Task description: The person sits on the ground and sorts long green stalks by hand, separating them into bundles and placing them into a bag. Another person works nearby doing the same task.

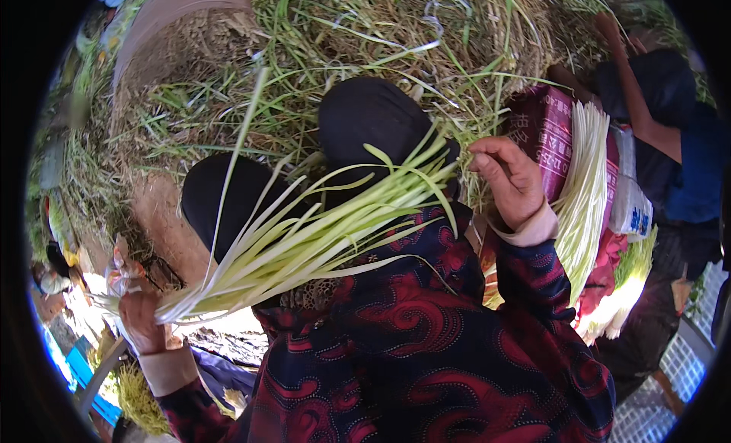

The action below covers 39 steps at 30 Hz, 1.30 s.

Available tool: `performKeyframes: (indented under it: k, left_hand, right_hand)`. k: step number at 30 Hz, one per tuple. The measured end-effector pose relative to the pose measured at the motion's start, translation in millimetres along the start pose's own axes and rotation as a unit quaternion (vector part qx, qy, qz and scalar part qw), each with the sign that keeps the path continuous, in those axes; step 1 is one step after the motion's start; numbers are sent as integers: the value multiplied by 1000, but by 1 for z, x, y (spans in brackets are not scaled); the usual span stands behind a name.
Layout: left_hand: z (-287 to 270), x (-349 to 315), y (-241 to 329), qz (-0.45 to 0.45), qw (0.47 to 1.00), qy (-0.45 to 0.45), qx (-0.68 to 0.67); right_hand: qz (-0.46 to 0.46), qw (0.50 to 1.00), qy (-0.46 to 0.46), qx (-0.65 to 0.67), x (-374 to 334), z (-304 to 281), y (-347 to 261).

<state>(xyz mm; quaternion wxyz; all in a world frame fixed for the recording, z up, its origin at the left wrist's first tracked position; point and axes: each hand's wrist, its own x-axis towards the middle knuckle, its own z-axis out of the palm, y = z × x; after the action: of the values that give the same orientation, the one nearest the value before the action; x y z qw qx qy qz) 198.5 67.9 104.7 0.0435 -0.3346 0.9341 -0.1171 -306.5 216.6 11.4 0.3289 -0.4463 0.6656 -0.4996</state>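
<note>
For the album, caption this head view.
Left hand grips a bunch of long pale-green leafy stalks; right hand pinches the leaf tips.

Right hand [512,180] hemmed at three o'clock by maroon carton [544,134] and pale stalk bundle [585,191], held leaf bunch [304,241] barred the lap from eight to two o'clock, left hand [141,321] crowded at six by blue crate [80,367], loose grass heap [365,39] filled twelve o'clock, another person's arm [636,100] blocked two o'clock.

Left hand [139,319] gripping green chive bunch [304,237]
</note>
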Motion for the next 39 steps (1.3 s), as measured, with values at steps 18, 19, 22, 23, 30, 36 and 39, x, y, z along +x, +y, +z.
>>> performKeyframes:
  k: [18,19,22,23,30,36,39]
  left_hand:
    - [-62,130,-2,-110,159,301,-934]
    - [-63,139,6,-81,91,317,-941]
    - [-64,162,35,-13,5,368,-930]
    - [-63,167,47,-4,-22,382,-924]
    - [-59,182,120,-78,56,498,-862]
    - [-34,180,148,-86,111,493,-859]
    - [-29,177,149,-74,104,453,-882]
  right_hand:
    - [-151,893,-418,72,40,72,-152]
    - [-150,865,-466,108,36,93,-156]
    - [-35,820,-536,200,21,153,-152]
    - [-31,827,-505,243,21,170,-144]
    - [4,778,-264,570,55,183,-176]
    - [34,789,-173,589,70,193,-210]
    - [19,780,-195,595,76,202,-205]
